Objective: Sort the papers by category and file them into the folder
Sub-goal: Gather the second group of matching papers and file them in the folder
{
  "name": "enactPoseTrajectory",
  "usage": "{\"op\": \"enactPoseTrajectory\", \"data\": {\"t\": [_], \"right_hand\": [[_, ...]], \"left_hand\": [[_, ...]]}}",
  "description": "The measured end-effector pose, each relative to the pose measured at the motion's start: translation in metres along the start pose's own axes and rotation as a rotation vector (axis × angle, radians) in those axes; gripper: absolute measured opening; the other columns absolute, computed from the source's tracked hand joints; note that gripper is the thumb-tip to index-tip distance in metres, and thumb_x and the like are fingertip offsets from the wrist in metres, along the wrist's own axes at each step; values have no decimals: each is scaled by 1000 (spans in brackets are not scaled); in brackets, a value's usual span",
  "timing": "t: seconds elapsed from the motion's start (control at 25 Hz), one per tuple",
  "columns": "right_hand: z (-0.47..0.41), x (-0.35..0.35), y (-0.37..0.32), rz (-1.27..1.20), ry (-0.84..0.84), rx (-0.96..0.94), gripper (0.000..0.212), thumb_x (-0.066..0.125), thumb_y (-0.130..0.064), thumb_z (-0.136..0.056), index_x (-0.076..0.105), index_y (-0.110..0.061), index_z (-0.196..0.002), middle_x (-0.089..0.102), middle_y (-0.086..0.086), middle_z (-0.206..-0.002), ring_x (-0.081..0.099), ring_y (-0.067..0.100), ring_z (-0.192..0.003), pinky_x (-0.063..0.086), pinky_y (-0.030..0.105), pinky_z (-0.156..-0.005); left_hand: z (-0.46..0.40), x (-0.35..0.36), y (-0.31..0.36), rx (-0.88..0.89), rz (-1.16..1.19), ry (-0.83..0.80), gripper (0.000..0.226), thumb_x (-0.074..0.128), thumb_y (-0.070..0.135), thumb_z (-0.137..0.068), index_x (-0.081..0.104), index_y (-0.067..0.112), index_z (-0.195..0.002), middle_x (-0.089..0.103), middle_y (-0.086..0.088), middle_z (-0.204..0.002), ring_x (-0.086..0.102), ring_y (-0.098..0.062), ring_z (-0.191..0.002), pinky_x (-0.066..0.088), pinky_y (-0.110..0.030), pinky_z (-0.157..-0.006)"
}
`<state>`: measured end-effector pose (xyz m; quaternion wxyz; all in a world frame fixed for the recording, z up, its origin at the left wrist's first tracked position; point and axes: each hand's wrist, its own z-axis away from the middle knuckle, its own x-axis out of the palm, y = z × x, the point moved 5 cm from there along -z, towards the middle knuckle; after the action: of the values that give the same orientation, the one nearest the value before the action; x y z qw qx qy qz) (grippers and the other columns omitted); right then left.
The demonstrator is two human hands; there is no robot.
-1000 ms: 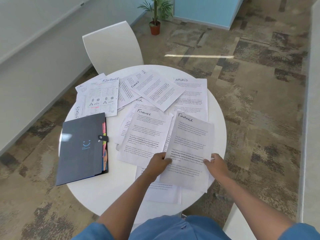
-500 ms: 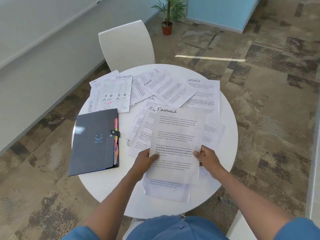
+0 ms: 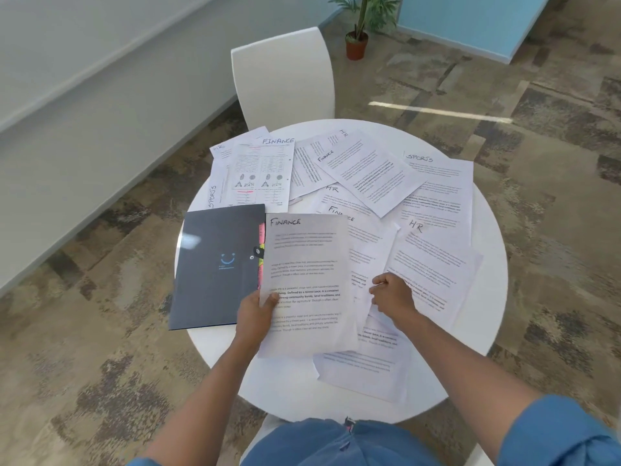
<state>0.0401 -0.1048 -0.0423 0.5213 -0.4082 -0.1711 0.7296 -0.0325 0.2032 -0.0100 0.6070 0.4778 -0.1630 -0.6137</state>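
**FINANCE sheet held beside the folder**

Pinched at its left edge by the left hand (image 3: pixel 256 312), thumb on top: a sheet headed FINANCE (image 3: pixel 304 284), lifted over the near part of the round white table (image 3: pixel 494 297). Left edge of that sheet just beside the coloured tabs along the right edge of the dark folder (image 3: pixel 216 267), slightly overlapping them. Folder closed, flat on the table's left side, near left corner jutting past the rim; small blue smile logo on the cover, the print under it too small to read.

Right hand (image 3: pixel 391 295) off the held sheet, fingers curled above the loose papers; whether anything is pinched there cannot be told.

Loose papers spread over most of the top. Readable headings: FINANCE on a sheet with tables and charts (image 3: pixel 265 173) at the far left, HR (image 3: pixel 220 148) peeking behind it, SPORTS (image 3: pixel 212 196) written sideways at the left rim, Finance on a tilted page (image 3: pixel 368 173) with HR above it, SPORTS (image 3: pixel 437 186) at the far right, HR (image 3: pixel 433 267) at the near right. Body text too small to read.

Bare tabletop only in a band along the right rim and near the body. White chair (image 3: pixel 285 75) at the far side; potted plant (image 3: pixel 358 38) on the carpet beyond.
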Motion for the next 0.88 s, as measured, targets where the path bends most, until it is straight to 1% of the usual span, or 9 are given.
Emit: {"op": "enactPoseTrajectory", "data": {"t": [0.12, 0.2, 0.28, 0.36, 0.48, 0.64, 0.72, 0.8, 0.88], "right_hand": [[-16, 12, -5, 112, 106, 67, 25, 59, -14, -83, 59, -11, -108, 66, 12, -112, 62, 28, -94, 55, 39, -83], [-20, 23, -14, 217, 182, 112, 42, 63, -15, -84, 52, -6, -123, 58, 14, -125, 58, 30, -108, 51, 40, -88], [-19, 35, -19, 322, 258, 218, 60, 66, -21, -84, 38, -7, -136, 44, 13, -135, 49, 34, -121, 48, 47, -91], [-16, 47, -21, 386, 275, 309, 74, 71, -25, -82, 27, -10, -140, 35, 13, -138, 43, 35, -122, 47, 51, -88], [-19, 57, -20, 432, 309, 309, 81, 73, -16, -79, 21, -15, -141, 32, 14, -134, 47, 35, -115, 50, 49, -83], [-24, 58, -23, 365, 355, 233, 74, 66, -6, -83, 21, -14, -142, 46, 17, -125, 59, 37, -105, 54, 49, -82], [-21, 57, -23, 260, 396, 181, 68, 59, 1, -85, 25, -13, -141, 56, 18, -120, 62, 37, -101, 54, 45, -75], [-17, 54, -23, 139, 410, 166, 58, 56, 2, -85, 35, -13, -138, 62, 16, -115, 64, 36, -97, 50, 37, -67], [-13, 49, -24, 66, 405, 149, 32, 60, -5, -86, 54, -14, -116, 67, 8, -105, 65, 28, -89, 52, 35, -67]], "left_hand": [[-12, -26, -9, -14, 28, 33, 13, 60, 24, -99, 72, 18, -98, 76, 1, -90, 72, -21, -86, 57, -37, -77], [-21, -41, -13, -19, 14, 34, 14, 60, 26, -99, 71, 18, -98, 77, 0, -90, 72, -22, -86, 58, -42, -80], [-32, -53, -17, -31, 4, 36, 15, 60, 26, -99, 72, 17, -97, 77, 0, -90, 72, -23, -85, 58, -40, -77], [-41, -62, -15, -29, 1, 30, 16, 60, 26, -99, 71, 16, -95, 76, -1, -88, 72, -23, -84, 56, -36, -72], [-53, -71, -7, -22, -6, 7, 15, 59, 25, -99, 70, 16, -95, 75, 0, -86, 72, -21, -79, 53, -32, -64], [-72, -78, 1, -5, -20, -22, 15, 60, 25, -99, 71, 17, -92, 76, 1, -84, 73, -22, -78, 53, -31, -63], [-79, -79, 2, -6, -6, -46, 15, 61, 26, -99, 72, 18, -92, 78, 0, -84, 74, -23, -78, 57, -36, -68], [-87, -81, 4, -2, -2, -63, 17, 61, 29, -98, 73, 18, -92, 79, -1, -85, 75, -24, -78, 59, -40, -72], [-93, -82, 8, 10, -16, -71, 18, 62, 31, -98, 73, 18, -91, 79, -2, -84, 75, -24, -78, 60, -42, -74]]}}
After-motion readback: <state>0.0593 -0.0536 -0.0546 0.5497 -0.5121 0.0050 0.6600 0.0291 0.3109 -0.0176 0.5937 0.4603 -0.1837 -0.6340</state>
